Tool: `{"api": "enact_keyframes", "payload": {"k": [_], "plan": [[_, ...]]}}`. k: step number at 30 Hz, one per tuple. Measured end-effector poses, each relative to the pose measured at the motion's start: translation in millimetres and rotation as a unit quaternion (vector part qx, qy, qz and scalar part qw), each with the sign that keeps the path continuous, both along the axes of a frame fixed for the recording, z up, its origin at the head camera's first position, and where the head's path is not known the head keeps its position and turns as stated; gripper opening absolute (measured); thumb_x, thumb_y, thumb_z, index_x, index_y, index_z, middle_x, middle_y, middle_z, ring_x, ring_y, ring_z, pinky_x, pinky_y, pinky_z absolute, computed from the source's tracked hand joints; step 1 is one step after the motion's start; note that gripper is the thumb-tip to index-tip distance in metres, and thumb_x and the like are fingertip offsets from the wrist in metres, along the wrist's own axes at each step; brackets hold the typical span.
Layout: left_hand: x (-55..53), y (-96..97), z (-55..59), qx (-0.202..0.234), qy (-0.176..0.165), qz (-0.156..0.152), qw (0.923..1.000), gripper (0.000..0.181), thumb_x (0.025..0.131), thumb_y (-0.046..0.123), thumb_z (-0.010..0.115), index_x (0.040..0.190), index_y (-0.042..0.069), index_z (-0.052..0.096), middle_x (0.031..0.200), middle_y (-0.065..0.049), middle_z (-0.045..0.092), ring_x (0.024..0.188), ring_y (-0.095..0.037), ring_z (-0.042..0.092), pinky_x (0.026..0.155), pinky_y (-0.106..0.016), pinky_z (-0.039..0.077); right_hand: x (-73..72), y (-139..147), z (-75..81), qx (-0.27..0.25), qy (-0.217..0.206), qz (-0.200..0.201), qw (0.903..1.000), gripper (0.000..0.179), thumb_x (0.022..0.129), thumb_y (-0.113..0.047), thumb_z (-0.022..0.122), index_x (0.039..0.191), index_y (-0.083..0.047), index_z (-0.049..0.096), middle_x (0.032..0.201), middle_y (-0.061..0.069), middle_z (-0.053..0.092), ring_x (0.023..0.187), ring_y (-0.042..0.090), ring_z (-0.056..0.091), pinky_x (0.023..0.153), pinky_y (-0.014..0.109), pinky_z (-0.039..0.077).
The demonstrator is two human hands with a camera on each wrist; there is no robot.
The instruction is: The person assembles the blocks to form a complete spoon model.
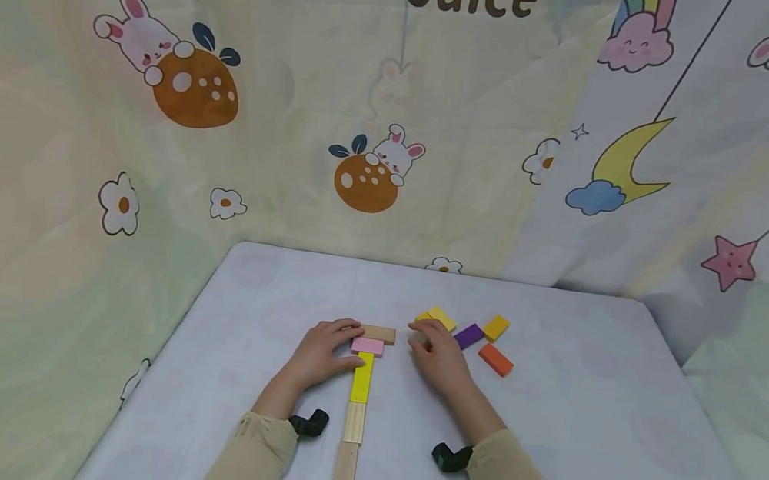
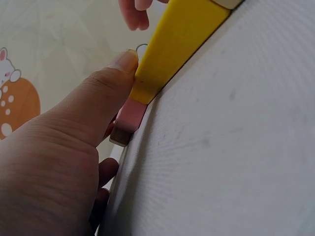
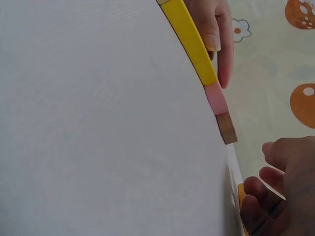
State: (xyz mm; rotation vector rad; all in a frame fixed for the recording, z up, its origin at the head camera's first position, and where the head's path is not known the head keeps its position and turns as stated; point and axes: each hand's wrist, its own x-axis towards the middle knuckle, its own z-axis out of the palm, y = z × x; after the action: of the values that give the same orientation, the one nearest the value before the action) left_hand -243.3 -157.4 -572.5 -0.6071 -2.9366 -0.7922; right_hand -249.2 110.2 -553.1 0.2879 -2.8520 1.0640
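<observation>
A row of small blocks runs up the table: a plain wooden block (image 1: 345,468) nearest, a striped wooden one (image 1: 354,423), then a yellow block (image 1: 361,383). Crosswise at its far end lie a pink block (image 1: 368,347) and a plain wooden block (image 1: 381,335). My left hand (image 1: 322,351) rests at the row's left side, thumb (image 2: 123,63) against the yellow block, fingers by the pink and crosswise wooden blocks. Right of the row, my right hand (image 1: 444,363) hovers with bent, parted fingers and nothing visible between them, near a loose yellow block (image 1: 444,318).
Beyond the right hand lie a purple block (image 1: 469,336), another yellow block (image 1: 496,327) and an orange block (image 1: 496,360). They sit on a white table (image 1: 587,445). A printed cloth (image 1: 282,145) hangs behind the table's far edge.
</observation>
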Motion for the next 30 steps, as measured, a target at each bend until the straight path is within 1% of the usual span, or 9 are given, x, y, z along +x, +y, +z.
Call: {"api": "enact_keyframes", "payload": {"k": [2,4,7,10,16,21,24,27,30], "plan": [[0.0,0.0,-0.4,0.0,0.0,0.001,1.0,0.067,0.084,0.056,0.071,0.143,0.028,0.054,0.148,0.008,0.05,0.133,-0.025,0.047,0.112,-0.05,0.036,0.5,6,0.2,-0.004,0.012,-0.014,0.9998,0.03,0.097,-0.028,0.064,0.126,-0.023,0.066,0.129,-0.003,0.06,0.093,0.015,0.058,0.081,0.034,0.053],[0.3,0.1,-0.6,0.0,0.0,0.002,1.0,0.067,0.084,0.055,0.071,0.143,0.028,0.054,0.148,0.008,0.049,0.133,-0.025,0.047,0.113,-0.049,0.036,0.7,12,-0.2,-0.008,0.015,-0.029,0.9994,0.03,0.097,-0.028,0.063,0.126,-0.021,0.066,0.131,-0.001,0.059,0.095,0.018,0.059,0.083,0.037,0.054],[0.6,0.3,-0.8,0.003,-0.001,0.003,1.0,0.067,0.085,0.055,0.071,0.143,0.028,0.053,0.148,0.008,0.049,0.133,-0.025,0.046,0.113,-0.049,0.036,2.0,20,-1.2,0.004,0.004,-0.051,0.9987,0.032,0.098,-0.028,0.062,0.128,-0.02,0.065,0.134,0.002,0.057,0.096,0.018,0.059,0.084,0.036,0.055],[0.3,0.0,-2.1,0.0,0.0,0.004,1.0,0.067,0.085,0.056,0.071,0.144,0.029,0.053,0.148,0.009,0.049,0.133,-0.025,0.046,0.113,-0.049,0.036,3.8,24,-2.6,0.008,-0.008,-0.062,0.998,0.034,0.098,-0.028,0.061,0.13,-0.018,0.064,0.136,0.003,0.056,0.093,0.018,0.058,0.082,0.035,0.055],[-1.2,-0.8,-5.1,-0.001,0.004,0.003,1.0,0.067,0.085,0.056,0.07,0.144,0.029,0.053,0.148,0.009,0.049,0.133,-0.025,0.046,0.113,-0.049,0.036,6.4,27,-5.2,0.017,-0.006,-0.06,0.998,0.035,0.098,-0.028,0.06,0.13,-0.014,0.066,0.136,0.003,0.056,0.096,0.018,0.058,0.082,0.037,0.054],[-1.8,-1.2,-6.8,-0.005,0.006,0.002,1.0,0.068,0.085,0.057,0.07,0.144,0.029,0.052,0.148,0.01,0.049,0.133,-0.024,0.046,0.113,-0.048,0.036,8.0,29,-8.4,0.005,-0.003,-0.056,0.9984,0.031,0.098,-0.024,0.057,0.125,-0.014,0.069,0.134,0.002,0.057,0.11,0.02,0.06,0.091,0.041,0.055],[-1.1,-0.8,-5.5,-0.001,0.006,0.003,1.0,0.067,0.085,0.056,0.07,0.144,0.029,0.053,0.148,0.01,0.049,0.133,-0.024,0.046,0.113,-0.049,0.036,9.1,30,-10.0,-0.004,-0.003,-0.055,0.9985,0.03,0.098,-0.023,0.056,0.123,-0.015,0.07,0.133,0.002,0.057,0.118,0.022,0.059,0.095,0.043,0.054],[-0.3,-0.2,-2.9,0.002,0.005,0.002,1.0,0.067,0.084,0.056,0.071,0.143,0.029,0.053,0.148,0.009,0.049,0.133,-0.024,0.046,0.113,-0.049,0.036,10.0,31,-10.9,-0.009,-0.006,-0.057,0.9983,0.028,0.097,-0.023,0.056,0.121,-0.016,0.07,0.134,0.001,0.057,0.115,0.021,0.059,0.093,0.042,0.055],[0.1,0.1,-1.4,0.0,0.005,0.001,1.0,0.068,0.084,0.057,0.07,0.144,0.029,0.053,0.148,0.009,0.049,0.133,-0.024,0.046,0.112,-0.05,0.037,10.3,31,-10.5,-0.01,-0.014,-0.061,0.998,0.03,0.097,-0.025,0.058,0.125,-0.018,0.067,0.135,0.001,0.055,0.108,0.02,0.058,0.09,0.04,0.055]]}}
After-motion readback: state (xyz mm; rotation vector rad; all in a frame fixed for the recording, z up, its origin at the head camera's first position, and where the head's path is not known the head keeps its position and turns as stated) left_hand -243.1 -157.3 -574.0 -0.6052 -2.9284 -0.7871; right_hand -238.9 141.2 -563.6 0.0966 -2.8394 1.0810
